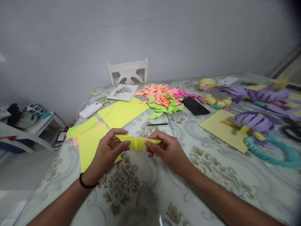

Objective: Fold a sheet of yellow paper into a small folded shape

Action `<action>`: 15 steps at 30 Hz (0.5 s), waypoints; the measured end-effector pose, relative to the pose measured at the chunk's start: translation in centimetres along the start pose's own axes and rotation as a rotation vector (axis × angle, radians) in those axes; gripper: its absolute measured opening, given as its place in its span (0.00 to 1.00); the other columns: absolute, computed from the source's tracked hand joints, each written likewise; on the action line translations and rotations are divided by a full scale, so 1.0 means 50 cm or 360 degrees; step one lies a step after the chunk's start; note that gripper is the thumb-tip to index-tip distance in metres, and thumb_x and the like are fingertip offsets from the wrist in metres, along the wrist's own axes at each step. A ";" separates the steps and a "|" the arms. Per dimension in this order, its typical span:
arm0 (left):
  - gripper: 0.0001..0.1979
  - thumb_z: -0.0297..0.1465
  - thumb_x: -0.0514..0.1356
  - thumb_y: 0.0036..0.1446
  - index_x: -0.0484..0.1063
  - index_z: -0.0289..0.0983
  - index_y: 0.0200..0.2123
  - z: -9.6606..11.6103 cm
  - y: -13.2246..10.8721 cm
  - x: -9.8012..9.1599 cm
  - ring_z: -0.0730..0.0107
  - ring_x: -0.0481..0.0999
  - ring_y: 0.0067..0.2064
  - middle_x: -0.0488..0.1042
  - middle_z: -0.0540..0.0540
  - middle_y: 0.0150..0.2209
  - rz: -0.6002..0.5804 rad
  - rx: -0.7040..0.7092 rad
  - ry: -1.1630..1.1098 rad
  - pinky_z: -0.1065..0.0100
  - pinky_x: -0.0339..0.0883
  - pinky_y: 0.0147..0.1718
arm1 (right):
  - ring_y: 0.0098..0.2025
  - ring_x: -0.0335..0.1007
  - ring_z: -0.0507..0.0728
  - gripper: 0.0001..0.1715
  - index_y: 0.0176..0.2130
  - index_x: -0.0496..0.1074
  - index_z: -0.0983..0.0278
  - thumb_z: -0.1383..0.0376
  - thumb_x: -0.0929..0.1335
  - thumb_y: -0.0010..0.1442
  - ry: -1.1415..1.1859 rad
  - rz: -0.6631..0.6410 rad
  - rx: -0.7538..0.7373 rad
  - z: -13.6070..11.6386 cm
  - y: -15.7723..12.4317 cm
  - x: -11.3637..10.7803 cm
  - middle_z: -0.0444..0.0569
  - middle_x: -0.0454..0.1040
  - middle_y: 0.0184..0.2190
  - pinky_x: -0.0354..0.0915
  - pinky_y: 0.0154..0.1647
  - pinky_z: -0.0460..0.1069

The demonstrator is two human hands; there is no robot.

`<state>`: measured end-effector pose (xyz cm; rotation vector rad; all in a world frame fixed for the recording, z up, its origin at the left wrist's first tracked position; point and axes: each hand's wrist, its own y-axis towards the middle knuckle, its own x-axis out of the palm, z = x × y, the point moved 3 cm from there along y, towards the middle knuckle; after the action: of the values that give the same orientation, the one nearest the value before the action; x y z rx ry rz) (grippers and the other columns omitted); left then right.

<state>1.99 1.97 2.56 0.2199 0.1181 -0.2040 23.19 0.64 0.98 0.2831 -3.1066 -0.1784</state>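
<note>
A small folded piece of yellow paper [136,143] is held up above the table between my two hands. It has pointed ends left and right and a notch at the middle of its top edge. My left hand [112,145] pinches its left side between thumb and fingers. On the right side, my right hand [162,144] grips it the same way, thumb in front. Beneath and beside my left wrist lies a sheet of yellow paper [88,147], partly covered by that hand.
A yellow paper stack [122,111], a white power bank [90,110] with cable, and a heap of orange folded pieces [158,94] lie beyond my hands. A dark thin stick [158,124] and black phone [195,105] are nearby. Purple paper crafts [252,121] and a teal ring [275,153] are right.
</note>
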 end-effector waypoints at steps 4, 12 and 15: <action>0.11 0.37 0.67 0.63 0.77 0.36 0.42 -0.002 0.002 0.000 0.70 0.80 0.28 0.80 0.49 0.25 0.0006 -0.0067 -0.0046 0.72 0.74 0.30 | 0.24 0.74 0.52 0.21 0.35 0.72 0.64 0.49 0.75 0.59 0.0034 0.0017 0.0043 -0.001 0.001 0.001 0.46 0.77 0.26 0.70 0.27 0.46; 0.09 0.37 0.67 0.62 0.78 0.38 0.41 -0.004 0.002 0.002 0.67 0.81 0.39 0.82 0.45 0.38 -0.0013 0.0048 0.0201 0.71 0.73 0.35 | 0.23 0.73 0.53 0.20 0.35 0.73 0.63 0.51 0.76 0.57 0.0012 0.0016 0.0031 0.002 -0.002 0.004 0.45 0.77 0.24 0.70 0.26 0.47; 0.10 0.37 0.67 0.61 0.77 0.38 0.42 -0.001 0.001 0.004 0.63 0.80 0.45 0.81 0.43 0.45 -0.0097 0.0079 0.0177 0.69 0.74 0.38 | 0.23 0.73 0.53 0.20 0.35 0.73 0.63 0.50 0.76 0.57 0.0006 0.0003 0.0040 0.003 -0.002 0.003 0.45 0.76 0.24 0.69 0.25 0.46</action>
<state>2.20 1.99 2.49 0.2774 0.2304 -0.2556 23.04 0.55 0.84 0.2804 -3.1075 -0.1390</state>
